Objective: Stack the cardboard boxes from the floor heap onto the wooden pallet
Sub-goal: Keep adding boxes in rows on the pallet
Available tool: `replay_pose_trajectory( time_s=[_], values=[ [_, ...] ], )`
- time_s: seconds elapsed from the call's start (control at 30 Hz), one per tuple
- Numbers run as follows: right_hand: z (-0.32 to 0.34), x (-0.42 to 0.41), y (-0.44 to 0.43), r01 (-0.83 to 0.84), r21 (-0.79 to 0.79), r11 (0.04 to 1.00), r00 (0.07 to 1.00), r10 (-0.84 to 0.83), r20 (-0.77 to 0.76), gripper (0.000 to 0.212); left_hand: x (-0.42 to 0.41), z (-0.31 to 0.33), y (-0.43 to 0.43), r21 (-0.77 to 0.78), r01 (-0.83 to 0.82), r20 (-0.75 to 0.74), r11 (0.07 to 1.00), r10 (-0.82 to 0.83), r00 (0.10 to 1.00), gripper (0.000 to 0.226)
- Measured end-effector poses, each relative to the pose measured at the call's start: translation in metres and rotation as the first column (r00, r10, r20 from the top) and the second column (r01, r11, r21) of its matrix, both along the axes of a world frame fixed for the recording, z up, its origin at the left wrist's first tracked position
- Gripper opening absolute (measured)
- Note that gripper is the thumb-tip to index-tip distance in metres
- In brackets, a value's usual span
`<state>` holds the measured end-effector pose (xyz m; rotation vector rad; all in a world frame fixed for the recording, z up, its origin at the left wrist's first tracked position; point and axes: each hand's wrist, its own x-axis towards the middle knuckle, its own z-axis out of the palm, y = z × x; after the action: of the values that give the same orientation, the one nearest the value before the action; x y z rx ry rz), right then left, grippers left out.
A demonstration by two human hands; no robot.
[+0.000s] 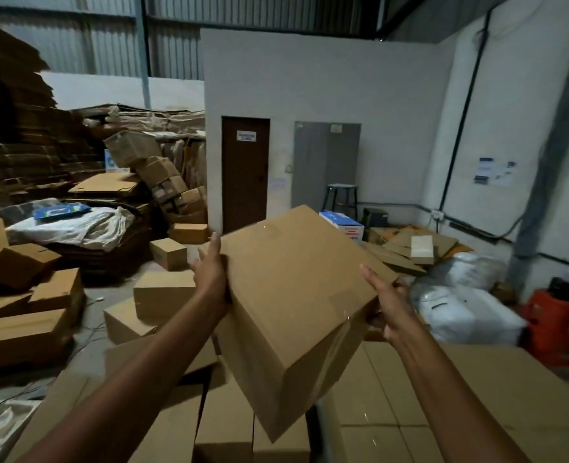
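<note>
Our left hand [211, 274] and right hand [388, 300] clamp a tilted cardboard box [296, 295] between them, our right fingertips hidden beneath it.

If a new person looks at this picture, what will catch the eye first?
First, the sealed cardboard box in the centre, tilted and held in the air between the left hand and the right hand. Next, the stacked boxes right below it, and the untidy heap of boxes at the back left.
</note>
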<state>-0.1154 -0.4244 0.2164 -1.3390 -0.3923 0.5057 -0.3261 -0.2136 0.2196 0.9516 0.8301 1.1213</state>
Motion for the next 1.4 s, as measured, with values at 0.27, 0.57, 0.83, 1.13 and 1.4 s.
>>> replay_pose_trajectory(
  time_s=[0.27,0.57,0.83,1.13,1.4],
  values=[
    [-0.036,0.021,-0.038,0.188,0.011,0.982,0.98,-0.188,0.064,0.025,0.072,-0.063,-0.023,-0.235,0.43,0.041,0.871,-0.434,0.9,0.048],
    [-0.07,0.048,-0.132,0.416,-0.209,0.885,0.909,-0.41,0.073,0.063,0.169,-0.101,-0.068,-0.228,0.767,-0.077,0.6,-0.797,0.6,0.052],
    [-0.075,0.084,-0.279,0.178,-0.508,0.843,0.965,-0.25,-0.077,0.063,0.257,-0.127,-0.199,-0.299,0.883,-0.126,0.362,-0.932,0.339,0.019],
    [-0.098,0.155,-0.469,0.381,-0.514,0.769,0.899,-0.437,0.013,0.066,0.36,-0.152,-0.394,-0.316,0.932,-0.052,0.179,-0.984,0.171,0.023],
    [-0.114,0.22,-0.59,0.505,-0.644,0.575,0.837,-0.508,0.203,0.077,0.448,-0.186,-0.509,-0.535,0.813,-0.067,0.228,-0.971,0.229,0.087]
  ],
)
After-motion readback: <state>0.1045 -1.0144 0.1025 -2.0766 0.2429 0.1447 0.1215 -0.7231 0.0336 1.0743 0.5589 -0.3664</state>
